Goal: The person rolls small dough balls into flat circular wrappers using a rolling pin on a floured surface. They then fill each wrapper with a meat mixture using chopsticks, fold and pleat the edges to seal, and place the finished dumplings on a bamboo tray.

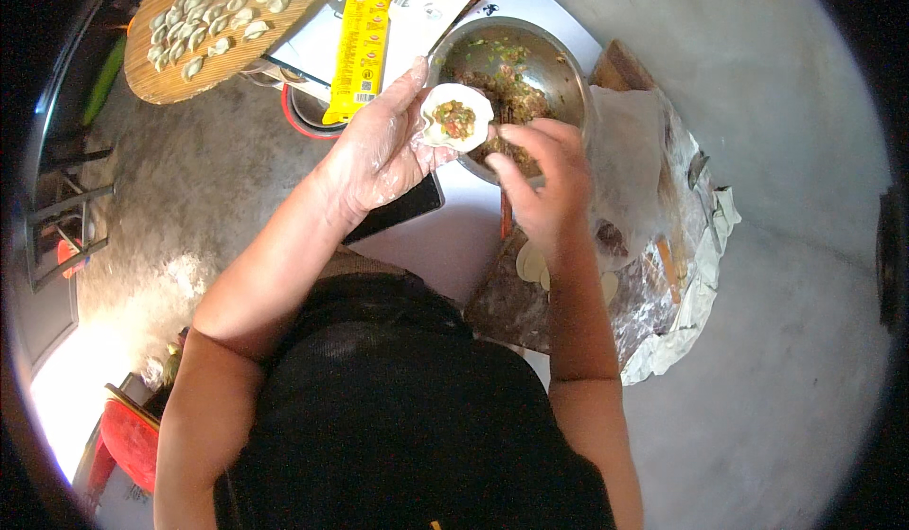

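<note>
My left hand point(387, 150), dusted with flour, holds a round dumpling wrapper point(432, 114) on its palm and fingers. A mound of chopped filling point(454, 119) lies in the middle of the open wrapper. Just to the right, my right hand point(550, 175) hangs over the near side of a metal bowl point(582, 104), thumb and fingers apart, with nothing seen between them. The bowl contains more meat filling with green bits point(529, 100). Several flat wrappers point(529, 261) lie on the floured board beneath my right forearm, which partly hides them.
Folded dumplings point(213, 15) cover part of a round wooden board point(153, 86) at the upper left. A yellow packet point(361, 54) lies left of the bowl, and a dark flat device point(405, 207) sits below my left hand. At right is a floured dark board point(508, 303) with crumpled paper point(671, 349) along its edge.
</note>
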